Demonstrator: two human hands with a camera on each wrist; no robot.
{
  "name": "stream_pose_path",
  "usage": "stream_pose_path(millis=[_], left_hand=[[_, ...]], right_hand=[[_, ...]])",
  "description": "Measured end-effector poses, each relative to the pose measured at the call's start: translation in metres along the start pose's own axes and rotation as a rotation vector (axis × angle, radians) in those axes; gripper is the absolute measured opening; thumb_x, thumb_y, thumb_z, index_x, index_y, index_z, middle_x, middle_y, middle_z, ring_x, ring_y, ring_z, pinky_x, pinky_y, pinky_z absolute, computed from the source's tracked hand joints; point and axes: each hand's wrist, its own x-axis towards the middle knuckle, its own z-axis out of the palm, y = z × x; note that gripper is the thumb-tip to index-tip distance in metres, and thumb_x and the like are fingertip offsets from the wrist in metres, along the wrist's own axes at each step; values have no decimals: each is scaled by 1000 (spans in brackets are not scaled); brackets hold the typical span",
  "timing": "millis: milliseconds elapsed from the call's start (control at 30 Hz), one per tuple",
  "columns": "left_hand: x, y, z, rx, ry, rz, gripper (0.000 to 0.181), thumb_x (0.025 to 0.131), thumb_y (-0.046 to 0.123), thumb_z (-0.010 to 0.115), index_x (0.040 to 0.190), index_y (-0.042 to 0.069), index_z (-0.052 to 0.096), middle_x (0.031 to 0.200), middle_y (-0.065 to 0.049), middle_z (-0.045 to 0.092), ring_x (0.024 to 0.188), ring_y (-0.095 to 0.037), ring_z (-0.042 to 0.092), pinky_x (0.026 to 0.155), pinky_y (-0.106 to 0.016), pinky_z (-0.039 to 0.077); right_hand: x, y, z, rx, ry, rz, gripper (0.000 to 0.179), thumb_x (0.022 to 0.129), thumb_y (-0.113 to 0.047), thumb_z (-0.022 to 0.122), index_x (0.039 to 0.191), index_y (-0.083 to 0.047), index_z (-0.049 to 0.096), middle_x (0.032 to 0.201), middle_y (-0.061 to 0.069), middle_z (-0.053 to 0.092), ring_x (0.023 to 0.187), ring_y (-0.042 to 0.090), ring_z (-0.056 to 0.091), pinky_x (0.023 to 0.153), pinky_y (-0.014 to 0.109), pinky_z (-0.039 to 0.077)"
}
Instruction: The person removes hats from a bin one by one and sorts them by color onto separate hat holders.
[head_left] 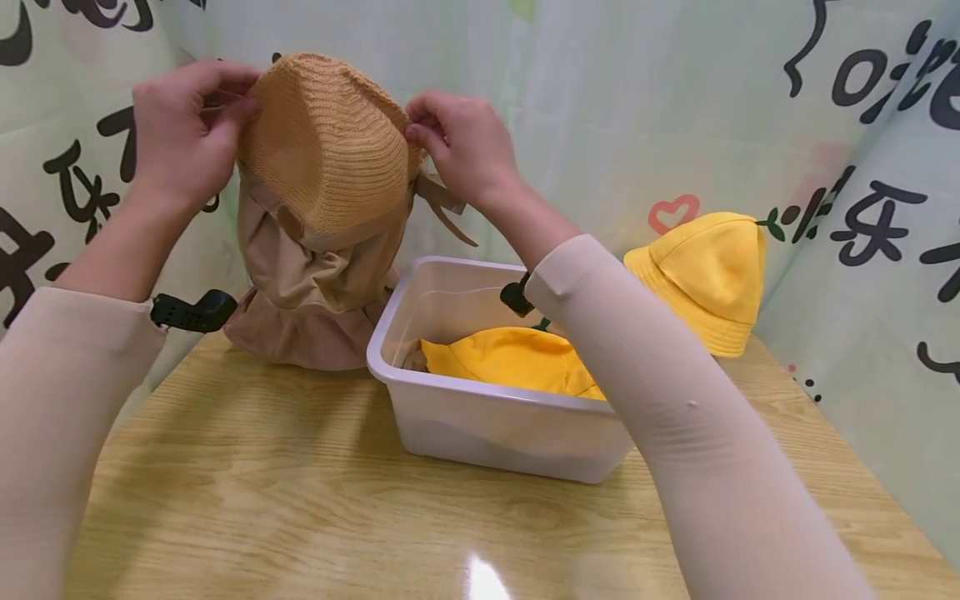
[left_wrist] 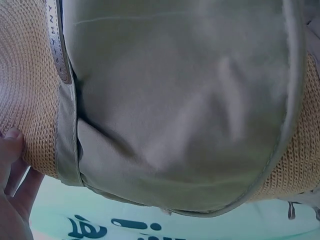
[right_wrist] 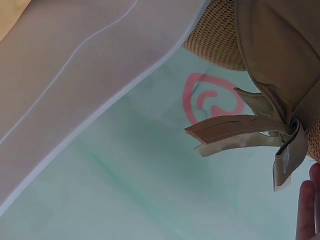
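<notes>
Above the table, both hands hold up a tan woven sun hat [head_left: 345,142]. My left hand [head_left: 183,125] pinches its left edge between thumb and fingers. The right edge is pinched by my right hand [head_left: 465,142]. Khaki cloth [left_wrist: 185,100] with a piped border and a small lettered tag [left_wrist: 59,55] joins the weave in the left wrist view. A fabric bow [right_wrist: 287,135] with loose ends hangs on the hat's right side, near the right fingertips. Below it, a dusty-pink cloth item [head_left: 307,333] rests on the table, partly hidden.
A white plastic bin [head_left: 495,433] stands mid-table with a yellow hat [head_left: 517,358] inside. Another yellow bucket hat [head_left: 705,275] with a green sprout sits at the back right, partly behind the right sleeve. Printed curtains [head_left: 585,125] surround the wooden table [head_left: 337,517].
</notes>
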Motion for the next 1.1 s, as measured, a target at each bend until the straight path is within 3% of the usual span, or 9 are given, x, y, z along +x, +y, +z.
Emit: stream_pose_path(millis=[633,1100], left_hand=[[-8,-17,5,40,-54,-132,26,101,16,57,120,5,71,116,-16,71,89,16,53,90,-15,51],[-15,-29,15,13,-85,-140,24,100,10,58,119,1,71,115,-19,71,88,17,52,90,-16,52]], right_hand=[[1,2,21,-36,-59,7,18,99,-28,62,109,-17,71,98,-7,74,87,4,64,79,22,48],[-2,5,32,-87,-118,44,21,100,-33,60,112,-19,71,104,-8,74,92,7,65,81,25,50]])
